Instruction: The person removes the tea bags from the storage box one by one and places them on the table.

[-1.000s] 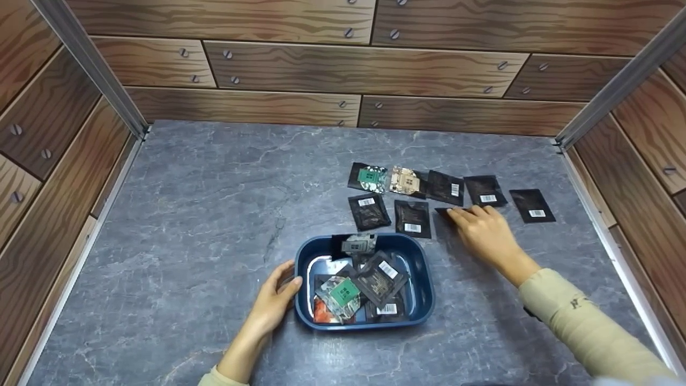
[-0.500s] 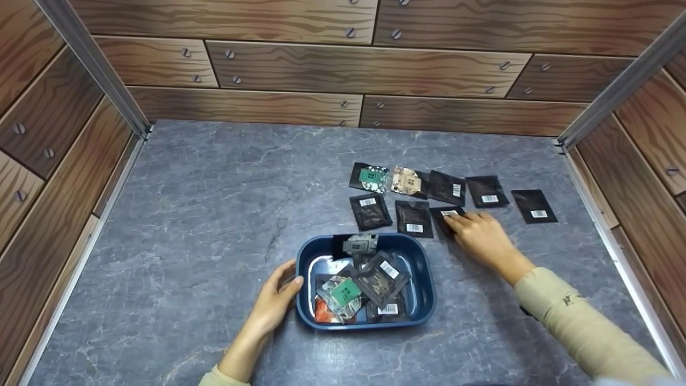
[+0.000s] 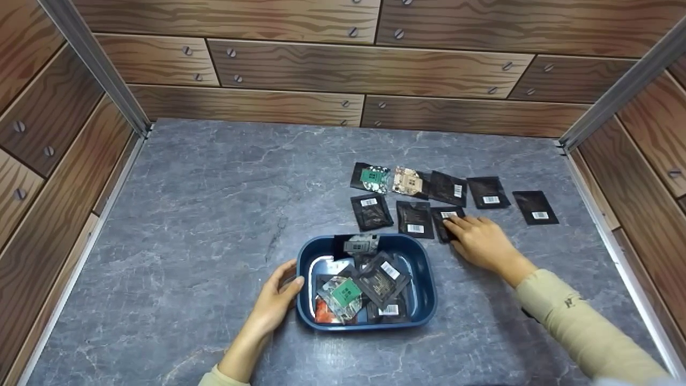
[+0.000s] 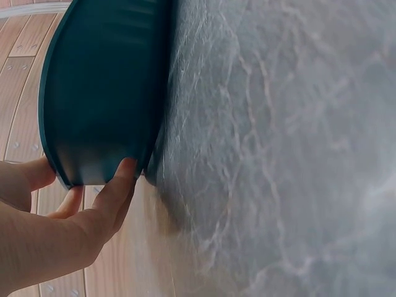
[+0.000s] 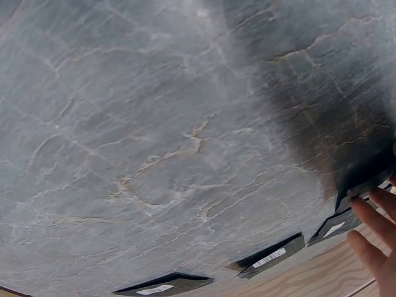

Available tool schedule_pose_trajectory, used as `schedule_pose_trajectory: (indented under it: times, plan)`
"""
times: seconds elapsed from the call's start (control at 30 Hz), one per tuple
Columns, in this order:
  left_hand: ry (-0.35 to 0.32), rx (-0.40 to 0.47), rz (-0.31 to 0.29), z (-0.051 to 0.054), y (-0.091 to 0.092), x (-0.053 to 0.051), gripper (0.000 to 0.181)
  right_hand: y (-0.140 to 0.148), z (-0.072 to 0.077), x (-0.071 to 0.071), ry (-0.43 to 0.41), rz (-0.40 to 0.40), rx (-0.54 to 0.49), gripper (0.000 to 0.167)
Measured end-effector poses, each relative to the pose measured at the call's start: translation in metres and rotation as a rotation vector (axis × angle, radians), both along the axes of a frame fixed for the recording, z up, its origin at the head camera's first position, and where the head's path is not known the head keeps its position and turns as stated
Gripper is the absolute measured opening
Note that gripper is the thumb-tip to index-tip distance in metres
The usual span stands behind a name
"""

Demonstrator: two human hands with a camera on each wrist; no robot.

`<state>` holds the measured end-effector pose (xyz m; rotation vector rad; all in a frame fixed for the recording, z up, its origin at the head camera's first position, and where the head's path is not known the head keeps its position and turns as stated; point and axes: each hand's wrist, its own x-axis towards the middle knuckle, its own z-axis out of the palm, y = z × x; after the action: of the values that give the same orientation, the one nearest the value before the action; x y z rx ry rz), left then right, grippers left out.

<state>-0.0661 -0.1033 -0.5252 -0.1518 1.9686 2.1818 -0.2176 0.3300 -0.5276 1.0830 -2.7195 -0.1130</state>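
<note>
The bench (image 3: 225,214) is a smooth slate-grey slab veined like marble. Behind its back edge stand panels (image 3: 370,69) with wood grain and slotted screw heads, and a metal post (image 3: 99,64) rises from the back left corner. Midway between the left and right edges, well forward of the back edge, sits a glossy blue tub (image 3: 433,289), a rounded rectangle with steep walls. The left hand (image 3: 273,300) grasps its left end, thumb at the rim and fingers against the outer wall.

The right hand (image 3: 485,241) has a released grip: its fingertips rest on a black sachet (image 3: 440,228), which lies flat just beyond the tub's far right corner, square, thin and satiny, with a white barcode label.

Seven more sachets lie towards the back right corner of the bench, among them a green-labelled sachet (image 3: 371,177), a gold-patterned sachet (image 3: 409,181) and, nearest the right edge, a plain dark one (image 3: 535,206). Inside the tub, a grey-labelled packet (image 3: 360,246) leans on the far wall; others overlap below, including a green-fronted packet (image 3: 345,292) and a partly covered orange-red one (image 3: 324,312).
</note>
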Motion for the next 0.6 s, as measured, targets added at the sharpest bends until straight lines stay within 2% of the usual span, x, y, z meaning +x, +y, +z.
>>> schedule_pose_trajectory:
  times: [0.37, 0.6]
  plan:
    - [0.001, -0.001, 0.009, -0.0001, 0.0002, 0.0000, 0.051, -0.0010, 0.0018, 0.0005, -0.005, -0.006, 0.007, 0.047]
    - [-0.004, 0.008, 0.008, 0.0001, 0.0000, -0.0003, 0.052, -0.0035, 0.0076, 0.0041, 0.068, 0.069, -0.015, 0.043]
